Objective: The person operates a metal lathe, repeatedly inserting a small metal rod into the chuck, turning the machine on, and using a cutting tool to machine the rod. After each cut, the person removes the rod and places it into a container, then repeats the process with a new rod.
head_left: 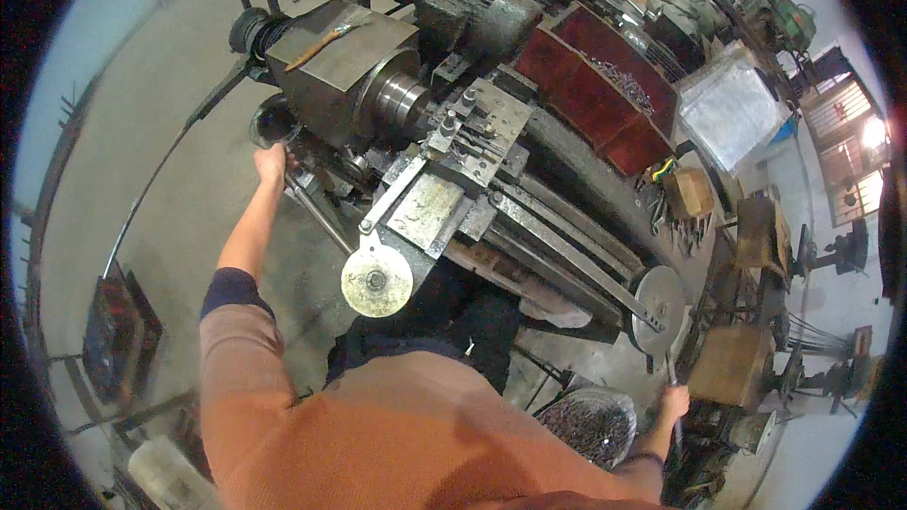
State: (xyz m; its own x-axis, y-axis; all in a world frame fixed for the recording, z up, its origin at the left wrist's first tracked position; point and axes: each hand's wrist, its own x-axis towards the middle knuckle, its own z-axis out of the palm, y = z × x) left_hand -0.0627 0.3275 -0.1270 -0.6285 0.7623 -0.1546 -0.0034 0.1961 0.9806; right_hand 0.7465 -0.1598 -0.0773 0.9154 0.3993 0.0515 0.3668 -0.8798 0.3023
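Observation:
In front of me stands a small metal lathe with a grey headstock (345, 57) and a shiny round spindle nose (401, 99). My left hand (271, 164) is closed beside a dark round opening (275, 121) below the headstock; what its fingers hold is hidden. A steel rod (319, 214) slants from beside that hand toward a pale round disc (377, 280). Far to the right, my right hand (675, 402) wraps round a metal handle (671, 370) below a grey disc wheel (658, 310). Between the hands sits the tool slide (480, 130) with its clamped blocks and long flat bars (576, 260).
A brush (316, 48) lies on the headstock. Behind the slide are a motor (477, 14) and a red tray (605, 66) with small metal parts. A container of dark pieces (588, 425) stands near my right arm. Boxes (727, 364) line the right side.

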